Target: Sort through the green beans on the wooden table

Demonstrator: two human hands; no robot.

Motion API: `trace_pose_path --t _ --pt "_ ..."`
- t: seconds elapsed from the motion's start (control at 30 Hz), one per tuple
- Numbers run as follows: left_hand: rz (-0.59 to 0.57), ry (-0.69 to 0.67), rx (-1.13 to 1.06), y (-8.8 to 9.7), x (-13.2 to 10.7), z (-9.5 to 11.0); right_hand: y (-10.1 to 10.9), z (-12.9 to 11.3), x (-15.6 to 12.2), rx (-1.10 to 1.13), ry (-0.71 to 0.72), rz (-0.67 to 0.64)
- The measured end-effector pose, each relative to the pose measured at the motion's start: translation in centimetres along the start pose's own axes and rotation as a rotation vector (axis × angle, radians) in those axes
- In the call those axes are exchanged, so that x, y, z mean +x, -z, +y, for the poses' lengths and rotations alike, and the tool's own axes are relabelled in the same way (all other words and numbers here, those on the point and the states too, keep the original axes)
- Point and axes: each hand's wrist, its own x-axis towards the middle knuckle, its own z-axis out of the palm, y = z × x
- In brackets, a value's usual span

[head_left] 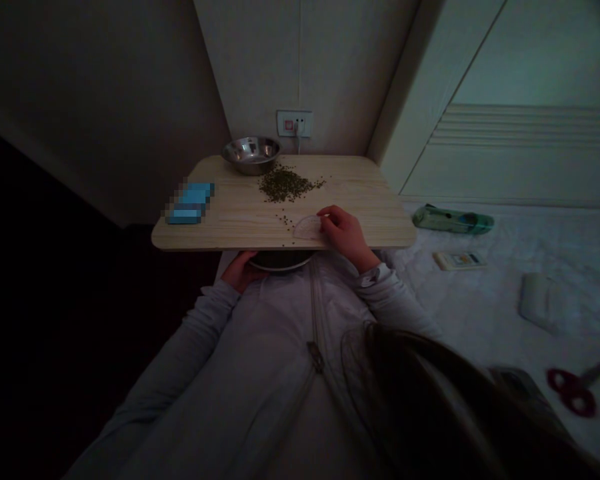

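Pinched in my right hand point(341, 230) is a clear protractor point(307, 228), held low against the wooden board point(230, 220). Several small green beans lie just left of it, close to the near edge. Farther back spreads a loose pile of green beans point(284, 185). Below the near edge, my left hand point(240, 270) grips the side of a bowl point(283, 261), whose far part is hidden under the board. A shiny metal bowl point(251, 157) stands at the board's back left.
A blurred-out blue rectangle point(191, 203) lies on the board's left. On the white bedding to the right are a green pouch point(453, 220), a pale box-like item point(460, 260) and red-handled scissors point(575, 390). A wall socket point(294, 124) holds a plugged cord.
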Motion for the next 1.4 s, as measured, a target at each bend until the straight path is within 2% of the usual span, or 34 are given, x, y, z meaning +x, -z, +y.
trace_pose_path --t 1.4 --pt "0.007 0.008 -0.002 -0.19 -0.23 0.13 -0.07 0.14 0.03 0.014 -0.012 -0.011"
